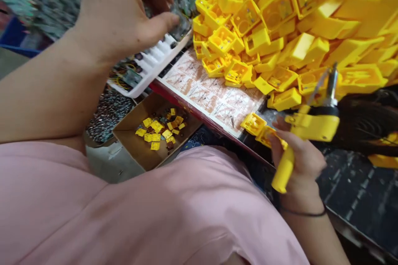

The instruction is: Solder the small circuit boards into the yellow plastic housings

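Observation:
My left hand (124,12) reaches over a heap of small grey parts (59,0) at the upper left. Its thumb and curled fingers are apart, with the thumb tip close to a blurred grey piece. My right hand (301,155) is closed around the handle of a yellow pistol-shaped soldering gun (315,124), whose metal tip points up and away. Thumb and fingers of that hand also touch a yellow plastic housing (270,136) at the bench edge. Another open yellow housing (253,123) lies right beside it.
A large pile of yellow plastic housings (280,29) covers the back right. Printed paper (211,91) lies on the bench before it. A white slotted tray (155,64) with wired parts sits at left. Below is a cardboard box (130,136) of small yellow pieces. A blue bin (15,35) stands far left.

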The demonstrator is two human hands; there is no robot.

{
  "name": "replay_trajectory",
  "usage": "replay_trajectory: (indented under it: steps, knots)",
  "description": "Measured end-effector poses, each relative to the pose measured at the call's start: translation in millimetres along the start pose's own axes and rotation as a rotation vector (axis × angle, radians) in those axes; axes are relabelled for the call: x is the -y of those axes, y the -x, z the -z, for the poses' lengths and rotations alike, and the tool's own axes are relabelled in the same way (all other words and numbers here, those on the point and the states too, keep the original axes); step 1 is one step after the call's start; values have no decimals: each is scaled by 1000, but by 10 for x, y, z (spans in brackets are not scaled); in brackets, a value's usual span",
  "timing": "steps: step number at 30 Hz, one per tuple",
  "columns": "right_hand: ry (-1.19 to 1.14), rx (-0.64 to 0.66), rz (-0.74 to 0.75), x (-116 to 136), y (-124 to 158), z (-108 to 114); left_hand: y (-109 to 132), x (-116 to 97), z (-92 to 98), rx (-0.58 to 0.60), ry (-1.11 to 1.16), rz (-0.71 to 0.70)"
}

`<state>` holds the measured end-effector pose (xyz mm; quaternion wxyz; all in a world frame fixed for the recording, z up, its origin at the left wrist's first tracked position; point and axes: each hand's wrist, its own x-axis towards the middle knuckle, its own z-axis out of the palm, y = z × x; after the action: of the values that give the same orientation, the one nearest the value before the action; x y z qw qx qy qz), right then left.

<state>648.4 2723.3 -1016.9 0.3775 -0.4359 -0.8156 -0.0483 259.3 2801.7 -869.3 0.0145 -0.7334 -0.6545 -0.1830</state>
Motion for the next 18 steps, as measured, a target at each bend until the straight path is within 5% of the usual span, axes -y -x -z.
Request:
replay_trajectory:
  steps: [4, 10, 14, 18]
  knots:
    - [110, 120, 183, 170, -190, -148, 26, -270, -517, -16, 209, -237]
    - [101, 90, 250, 211, -268, -159, 593, -373, -1297, -63, 39, -665]
    - [76, -13, 225, 176, -243, 66, 817, -420, -1264, -45, -56, -747]
    - [70, -47, 127, 182, -142, 320, 721, -540, -1111, 44, -78, -880]
